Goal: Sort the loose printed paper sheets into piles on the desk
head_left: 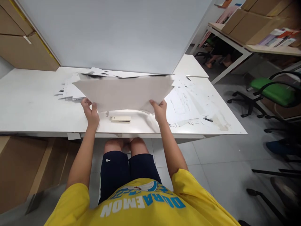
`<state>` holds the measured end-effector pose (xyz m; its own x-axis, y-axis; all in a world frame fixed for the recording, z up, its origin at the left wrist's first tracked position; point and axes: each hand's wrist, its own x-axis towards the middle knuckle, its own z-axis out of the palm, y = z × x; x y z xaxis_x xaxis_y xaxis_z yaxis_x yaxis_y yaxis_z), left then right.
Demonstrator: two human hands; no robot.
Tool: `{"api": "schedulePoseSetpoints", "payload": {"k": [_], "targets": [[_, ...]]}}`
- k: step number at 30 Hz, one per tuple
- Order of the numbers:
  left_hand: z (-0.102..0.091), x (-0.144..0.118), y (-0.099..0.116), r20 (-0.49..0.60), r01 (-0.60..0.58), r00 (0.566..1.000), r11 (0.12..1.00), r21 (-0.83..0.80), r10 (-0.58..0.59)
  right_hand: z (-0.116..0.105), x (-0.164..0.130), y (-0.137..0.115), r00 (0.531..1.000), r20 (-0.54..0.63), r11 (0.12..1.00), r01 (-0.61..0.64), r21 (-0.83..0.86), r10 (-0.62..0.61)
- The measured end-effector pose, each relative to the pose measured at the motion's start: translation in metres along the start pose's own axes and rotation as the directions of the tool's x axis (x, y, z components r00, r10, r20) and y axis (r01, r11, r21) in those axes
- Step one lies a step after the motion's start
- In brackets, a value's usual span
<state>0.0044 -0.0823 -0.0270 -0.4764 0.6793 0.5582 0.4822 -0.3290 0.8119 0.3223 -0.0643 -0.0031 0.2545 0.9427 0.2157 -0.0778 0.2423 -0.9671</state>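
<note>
A wide stack of white paper sheets (127, 94) is held up off the desk, tilted, with dark marks along its top edge. My left hand (90, 111) grips its lower left corner, thumb on the near face. At the lower right corner, my right hand (160, 110) pinches the same sheets. Below them a cream-coloured stapler (120, 119) lies on the desk. To the left sits a messy pile of papers (72, 88), partly behind the raised sheets. More printed papers (181, 103) are spread by my right hand.
The white desk (35, 110) backs onto a pale panel (117, 34). Cardboard boxes stand at the back left (28, 50), and an open carton (25, 166) is on the floor at left. On the right are a green chair (272, 91) and another table with boxes (251, 26).
</note>
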Motion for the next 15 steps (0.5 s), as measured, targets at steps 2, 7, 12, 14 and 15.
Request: {"api": "schedulePoseSetpoints", "payload": {"k": [2, 7, 12, 14, 15], "targets": [[0.002, 0.0, -0.01, 0.011, 0.021, 1.0, 0.998, -0.062, -0.02, 0.008, 0.004, 0.024, 0.999, 0.002, 0.998, -0.036, 0.057, 0.036], [0.007, -0.003, -0.018, 0.034, 0.008, 0.999, 0.972, -0.236, 0.0, 0.005, 0.002, 0.045, 0.999, 0.035, 0.988, -0.044, 0.151, 0.039], [0.01, -0.006, -0.024, 0.099, 0.013, 0.995, 0.969, -0.245, 0.012, 0.0, 0.003, 0.046, 1.0, 0.02, 0.975, -0.007, 0.221, 0.002], [0.009, -0.007, -0.025, 0.103, 0.014, 0.995, 0.976, -0.218, 0.008, 0.0, 0.001, 0.047, 1.0, 0.018, 0.976, 0.002, 0.22, -0.006], [0.009, -0.007, -0.026, 0.094, 0.015, 0.996, 0.976, -0.216, 0.006, -0.001, 0.001, 0.048, 1.0, 0.021, 0.976, 0.009, 0.215, -0.014]]}}
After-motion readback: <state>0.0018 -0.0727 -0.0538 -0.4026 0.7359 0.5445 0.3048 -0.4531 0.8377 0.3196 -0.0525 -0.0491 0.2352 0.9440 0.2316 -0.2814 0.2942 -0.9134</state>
